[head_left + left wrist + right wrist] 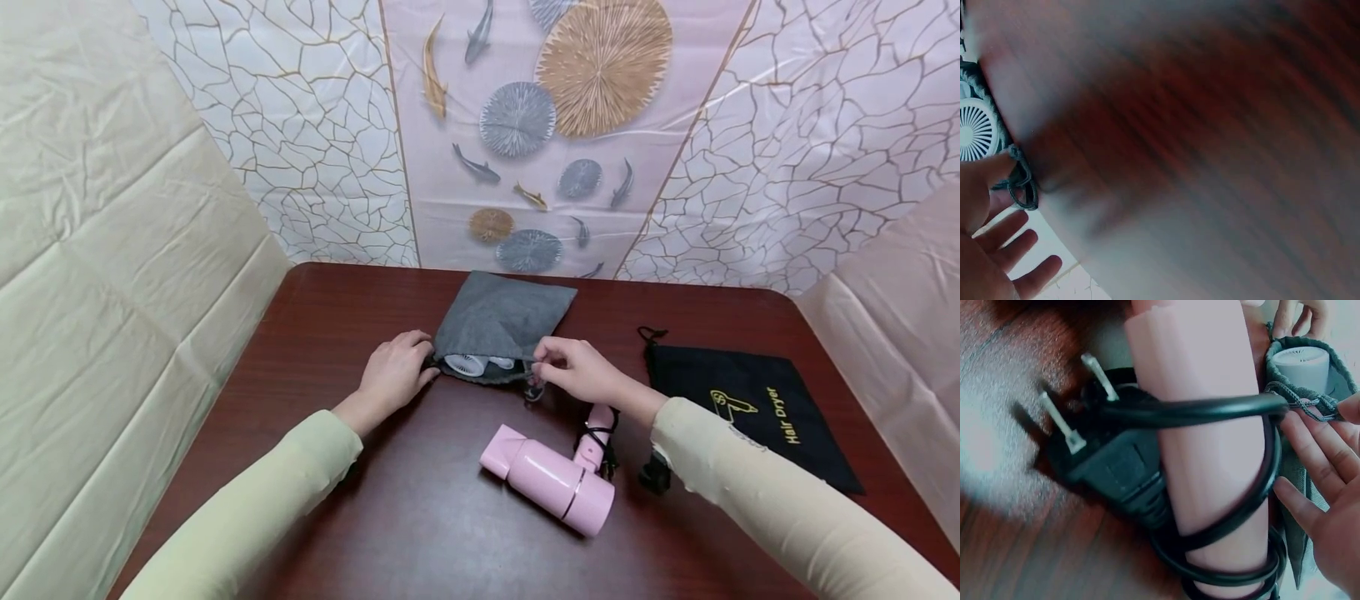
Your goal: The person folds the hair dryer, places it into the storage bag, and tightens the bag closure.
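We have the gray pouch lying near the far edge of the table, about midway between its side edges, its mouth gaping toward the near edge. A white grilled appliance shows inside the mouth.

Our left hand pinches the pouch's left mouth corner between thumb and forefinger, by a loop of cord, with the other fingers spread apart. Our right hand pinches the drawstring at the opposite corner, thumb against fingers.

We judge the cloth soft, limp and light, likely to sag unless both mouth corners are held; the braided cord looks flexible and easy to pinch. The appliance seems hard plastic, probably smooth, and its thin grille bars deserve gentle handling, so its body is the better hold.

Between the pouch and the near edge lies a pink hair dryer, apart from the pouch. It looks rigid, glossy and somewhat heavier, best taken round its barrel, since a black power cord wraps the handle. A black bag lies toward the right edge.
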Action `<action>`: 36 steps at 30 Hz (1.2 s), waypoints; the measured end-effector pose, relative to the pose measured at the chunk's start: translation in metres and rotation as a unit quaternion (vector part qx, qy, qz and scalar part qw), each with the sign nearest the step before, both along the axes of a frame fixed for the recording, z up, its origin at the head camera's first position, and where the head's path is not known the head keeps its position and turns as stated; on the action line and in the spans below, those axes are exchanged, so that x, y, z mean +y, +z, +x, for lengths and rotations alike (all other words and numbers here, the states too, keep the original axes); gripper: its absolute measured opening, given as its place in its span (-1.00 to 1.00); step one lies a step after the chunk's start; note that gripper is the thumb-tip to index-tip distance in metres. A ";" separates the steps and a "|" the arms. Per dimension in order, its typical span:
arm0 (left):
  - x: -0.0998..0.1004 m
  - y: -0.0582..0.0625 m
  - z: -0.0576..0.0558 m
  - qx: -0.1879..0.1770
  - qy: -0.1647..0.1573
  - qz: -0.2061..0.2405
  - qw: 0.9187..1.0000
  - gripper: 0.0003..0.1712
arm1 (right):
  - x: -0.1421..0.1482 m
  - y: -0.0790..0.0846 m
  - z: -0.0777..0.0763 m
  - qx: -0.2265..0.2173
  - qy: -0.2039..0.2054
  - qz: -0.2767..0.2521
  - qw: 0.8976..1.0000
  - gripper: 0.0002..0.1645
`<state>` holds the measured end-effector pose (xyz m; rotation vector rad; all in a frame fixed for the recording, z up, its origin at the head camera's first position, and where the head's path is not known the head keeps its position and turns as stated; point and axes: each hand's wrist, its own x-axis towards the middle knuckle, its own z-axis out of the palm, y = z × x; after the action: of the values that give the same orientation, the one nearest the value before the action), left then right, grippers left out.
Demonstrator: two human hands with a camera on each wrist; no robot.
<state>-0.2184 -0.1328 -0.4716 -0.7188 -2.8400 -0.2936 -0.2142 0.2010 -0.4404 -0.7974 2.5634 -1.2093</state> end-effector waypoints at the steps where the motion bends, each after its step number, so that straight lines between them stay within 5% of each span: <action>1: 0.001 0.000 0.000 -0.003 0.002 -0.002 1.000 -0.68 | 0.000 0.000 0.000 -0.006 -0.002 -0.005 1.000 -0.87; 8: 0.000 0.005 0.000 -0.002 -0.010 0.026 1.000 -0.82 | 0.001 -0.002 -0.002 -0.022 -0.012 -0.034 0.999 -0.88; 17: 0.001 0.035 0.000 0.025 -0.054 0.068 0.996 -0.86 | 0.010 0.011 -0.003 -0.010 -0.032 -0.032 0.999 -0.90; 29: -0.001 0.092 -0.003 -0.020 -0.042 0.165 0.985 -0.89 | 0.027 0.046 -0.014 -0.012 -0.042 -0.074 0.996 -0.89; 36: -0.008 0.107 -0.003 -0.057 -0.069 0.148 0.985 -0.86 | 0.029 0.054 -0.013 -0.027 -0.021 -0.064 0.997 -0.88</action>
<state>-0.2216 -0.1410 -0.3643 -0.8565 -2.7652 -0.7814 -0.2277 0.2304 -0.3866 -0.7285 2.4919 -1.4010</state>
